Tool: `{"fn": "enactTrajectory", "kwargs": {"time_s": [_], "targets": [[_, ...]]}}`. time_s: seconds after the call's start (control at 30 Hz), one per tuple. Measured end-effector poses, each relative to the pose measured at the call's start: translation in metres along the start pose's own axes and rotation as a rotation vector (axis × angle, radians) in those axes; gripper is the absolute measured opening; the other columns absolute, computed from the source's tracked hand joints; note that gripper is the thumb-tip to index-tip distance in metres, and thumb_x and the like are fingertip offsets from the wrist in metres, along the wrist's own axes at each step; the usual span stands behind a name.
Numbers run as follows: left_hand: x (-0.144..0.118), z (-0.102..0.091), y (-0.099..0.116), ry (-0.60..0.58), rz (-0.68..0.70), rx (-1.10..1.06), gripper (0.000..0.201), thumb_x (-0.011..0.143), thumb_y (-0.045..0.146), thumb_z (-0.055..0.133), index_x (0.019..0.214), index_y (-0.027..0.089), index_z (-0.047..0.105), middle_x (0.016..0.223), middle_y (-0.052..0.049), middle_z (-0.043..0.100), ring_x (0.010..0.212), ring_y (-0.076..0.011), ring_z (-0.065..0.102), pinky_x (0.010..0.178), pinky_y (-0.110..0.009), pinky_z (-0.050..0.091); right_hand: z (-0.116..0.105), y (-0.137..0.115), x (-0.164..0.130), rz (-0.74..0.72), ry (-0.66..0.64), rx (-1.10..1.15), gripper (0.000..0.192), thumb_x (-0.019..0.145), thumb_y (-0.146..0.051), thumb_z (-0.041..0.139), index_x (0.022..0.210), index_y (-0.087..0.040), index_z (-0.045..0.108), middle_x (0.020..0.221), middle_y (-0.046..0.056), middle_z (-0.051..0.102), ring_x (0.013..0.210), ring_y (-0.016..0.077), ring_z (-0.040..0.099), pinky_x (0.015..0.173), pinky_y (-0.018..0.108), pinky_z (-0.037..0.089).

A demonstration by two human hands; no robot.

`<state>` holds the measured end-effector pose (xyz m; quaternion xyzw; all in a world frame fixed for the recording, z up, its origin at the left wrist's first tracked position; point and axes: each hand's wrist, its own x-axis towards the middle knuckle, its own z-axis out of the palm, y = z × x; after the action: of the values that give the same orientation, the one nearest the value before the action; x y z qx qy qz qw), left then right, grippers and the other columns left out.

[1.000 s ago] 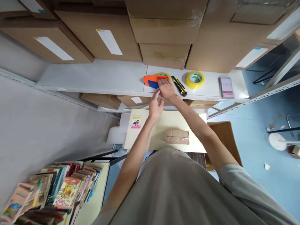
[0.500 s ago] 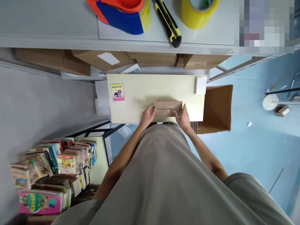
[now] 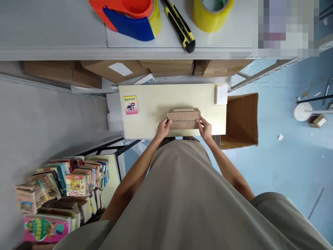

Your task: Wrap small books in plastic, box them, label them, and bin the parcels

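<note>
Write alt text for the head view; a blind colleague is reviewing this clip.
Seen from above, a person's left hand and right hand grip the two ends of a small cardboard box on a pale yellow table. A shelf above holds a tape dispenser, a utility knife and a yellow tape roll.

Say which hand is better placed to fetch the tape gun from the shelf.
Left, probably. Both hands grip the box; the left hand is on the side under the tape gun, the right hand farther off.

Both hands around small cardboard box on table
</note>
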<state>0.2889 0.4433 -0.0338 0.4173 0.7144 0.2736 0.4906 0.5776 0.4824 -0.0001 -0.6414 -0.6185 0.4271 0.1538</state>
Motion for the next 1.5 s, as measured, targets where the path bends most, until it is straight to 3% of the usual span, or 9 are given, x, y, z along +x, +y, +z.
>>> {"fn": "enactTrajectory", "kwargs": {"time_s": [0.2, 0.37, 0.5, 0.73, 1.0, 1.17, 1.23, 1.37, 1.5], "targets": [[-0.007, -0.016, -0.025, 0.189, 0.064, -0.159, 0.052, 0.096, 0.041, 0.077, 0.144, 0.023, 0.075, 0.143, -0.014, 0.074, 0.116, -0.0246, 0.082, 0.105, -0.04, 0.07, 0.002, -0.006, 0.011, -0.086, 0.018, -0.07, 0.05, 0.115, -0.04, 0.051, 0.155, -0.021, 0.073, 0.155, 0.021, 0.071, 0.133, 0.0298, 0.077, 0.117, 0.046, 0.066], [0.002, -0.008, -0.053, 0.132, -0.11, -0.144, 0.042, 0.087, 0.024, 0.073, 0.128, 0.019, 0.082, 0.134, -0.016, 0.084, 0.121, -0.0303, 0.083, 0.117, -0.051, 0.066, 0.026, 0.013, 0.027, 0.064, -0.199, -0.033, 0.047, 0.101, -0.014, 0.047, 0.14, -0.012, 0.075, 0.149, 0.024, 0.077, 0.127, 0.0275, 0.08, 0.116, 0.046, 0.065], [0.024, -0.009, -0.057, 0.192, -0.172, -0.13, 0.04, 0.088, 0.021, 0.067, 0.125, 0.017, 0.08, 0.14, -0.02, 0.083, 0.131, -0.0326, 0.081, 0.125, -0.056, 0.06, 0.028, 0.016, 0.051, 0.143, -0.159, -0.031, 0.051, 0.104, -0.016, 0.039, 0.145, -0.008, 0.069, 0.153, 0.028, 0.075, 0.131, 0.0265, 0.079, 0.117, 0.047, 0.062], [0.058, -0.021, -0.027, 0.221, -0.023, -0.218, 0.042, 0.105, 0.051, 0.068, 0.133, 0.021, 0.076, 0.144, -0.018, 0.081, 0.138, -0.0323, 0.079, 0.121, -0.051, 0.063, 0.019, -0.017, 0.073, 0.179, -0.159, 0.347, 0.052, 0.116, -0.04, 0.036, 0.149, -0.012, 0.065, 0.162, 0.024, 0.071, 0.136, 0.0211, 0.076, 0.116, 0.038, 0.064], [0.02, -0.037, -0.019, 0.196, -0.018, -0.582, 0.079, 0.096, 0.094, 0.063, 0.124, 0.021, 0.076, 0.127, -0.017, 0.084, 0.129, -0.034, 0.082, 0.116, -0.051, 0.065, 0.011, -0.024, 0.042, 0.176, -0.06, 0.546, 0.096, 0.098, -0.105, 0.045, 0.136, -0.021, 0.074, 0.155, 0.019, 0.076, 0.141, 0.033, 0.076, 0.12, 0.049, 0.065], [0.009, -0.037, -0.032, 0.128, -0.133, -0.349, 0.059, 0.083, 0.077, 0.087, 0.093, 0.022, 0.068, 0.105, -0.01, 0.081, 0.118, -0.032, 0.082, 0.108, -0.045, 0.067, 0.013, -0.023, 0.037, 0.29, -0.143, 0.438, 0.09, 0.102, -0.097, 0.052, 0.138, -0.018, 0.073, 0.144, 0.022, 0.082, 0.131, 0.0327, 0.082, 0.112, 0.048, 0.068], [0.008, -0.038, -0.034, 0.075, -0.106, -0.241, 0.054, 0.076, 0.056, 0.099, 0.106, 0.022, 0.069, 0.116, -0.01, 0.081, 0.12, -0.0312, 0.081, 0.103, -0.043, 0.068, 0.013, -0.027, 0.037, 0.276, -0.153, 0.301, 0.086, 0.102, -0.09, 0.063, 0.148, -0.018, 0.069, 0.145, 0.022, 0.082, 0.128, 0.0334, 0.083, 0.112, 0.049, 0.067], [0.012, -0.037, -0.022, 0.101, -0.087, 0.017, 0.092, 0.075, 0.03, 0.103, 0.156, 0.023, 0.059, 0.142, -0.017, 0.08, 0.128, -0.0341, 0.081, 0.111, -0.048, 0.066, 0.028, -0.051, 0.042, 0.28, -0.151, -0.103, 0.097, 0.098, -0.076, 0.082, 0.168, -0.017, 0.052, 0.153, 0.024, 0.077, 0.138, 0.0421, 0.078, 0.118, 0.056, 0.062], [0.02, -0.031, -0.002, 0.132, -0.055, 0.381, 0.063, 0.096, 0.026, 0.086, 0.155, 0.016, 0.066, 0.136, -0.023, 0.083, 0.129, -0.0417, 0.08, 0.117, -0.055, 0.061, 0.058, -0.078, 0.047, 0.302, -0.155, -0.438, 0.101, 0.102, -0.054, 0.081, 0.179, -0.007, 0.036, 0.167, 0.037, 0.06, 0.139, 0.0513, 0.075, 0.114, 0.062, 0.062]]}}
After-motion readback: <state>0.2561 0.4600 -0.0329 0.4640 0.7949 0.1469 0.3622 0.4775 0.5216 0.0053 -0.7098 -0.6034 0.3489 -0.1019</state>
